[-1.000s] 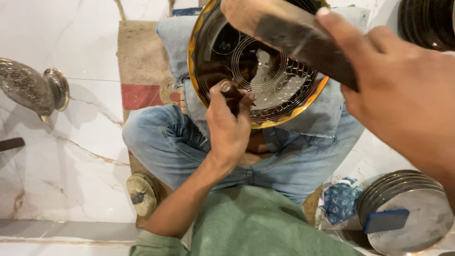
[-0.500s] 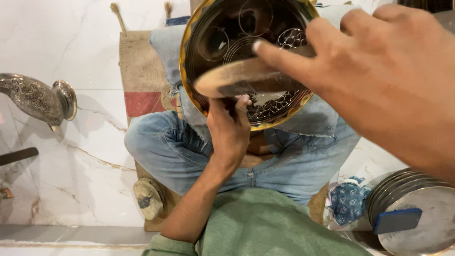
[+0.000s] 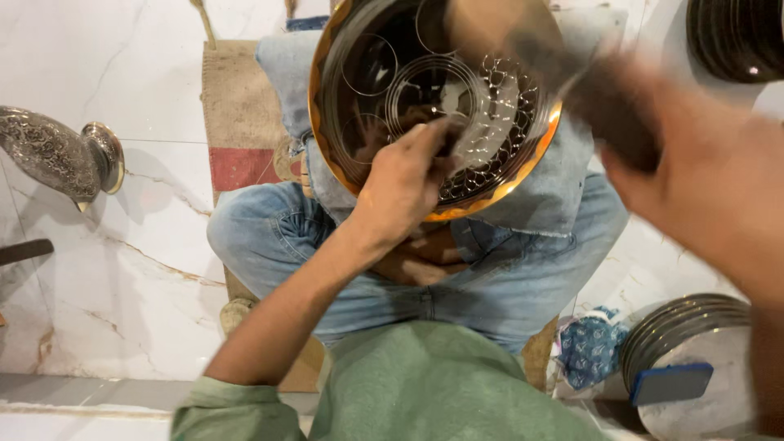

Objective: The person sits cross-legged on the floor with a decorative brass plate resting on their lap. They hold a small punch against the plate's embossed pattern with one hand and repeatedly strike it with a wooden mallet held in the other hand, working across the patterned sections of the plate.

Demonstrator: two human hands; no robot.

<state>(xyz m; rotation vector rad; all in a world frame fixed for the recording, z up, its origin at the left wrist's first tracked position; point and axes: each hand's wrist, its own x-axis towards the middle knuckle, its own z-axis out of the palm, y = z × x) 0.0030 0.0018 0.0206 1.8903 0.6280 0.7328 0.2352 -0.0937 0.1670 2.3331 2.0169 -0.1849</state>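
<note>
Both hands were busy: your left hand (image 3: 400,184) pinched a small tool against the engraved brass plate (image 3: 433,106) propped on your lap; your right hand (image 3: 694,175), blurred, gripped a dark mallet (image 3: 604,102).

Metal-engraving workshop, floor-level craft setting. Evidence: a worker seated cross-legged on a burlap mat (image 3: 237,98) over a white marble floor (image 3: 106,269); an engraved round brass plate (image 3: 433,106) propped on the lap; a stack of plain metal discs (image 3: 694,359); an ornately chased silver vessel (image 3: 57,155) lying nearby.
</note>
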